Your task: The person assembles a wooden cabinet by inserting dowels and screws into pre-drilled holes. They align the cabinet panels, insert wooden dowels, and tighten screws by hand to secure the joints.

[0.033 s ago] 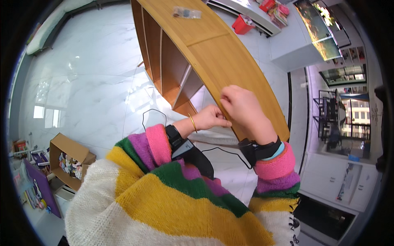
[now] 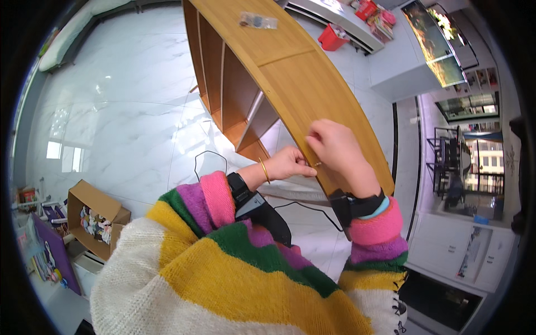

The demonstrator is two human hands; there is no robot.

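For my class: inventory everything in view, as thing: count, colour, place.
wooden shelf unit: one, brown, upper middle
clear packet: one, transparent, on the unit
bin: one, red, beyond the unit
lit glass tank: one, orange, upper right
cardboard box: one, brown, lower left
panel: one, purple, lower left
cabinet: one, white, lower right
tiled floor: one, white, left and middle
bangle: one, gold, left wrist
wrist straps: two, black, one per wrist
striped sweater: one, multicoloured, lower middle
left hand: one, bare, at the unit's edge
right hand: one, bare, over the unit
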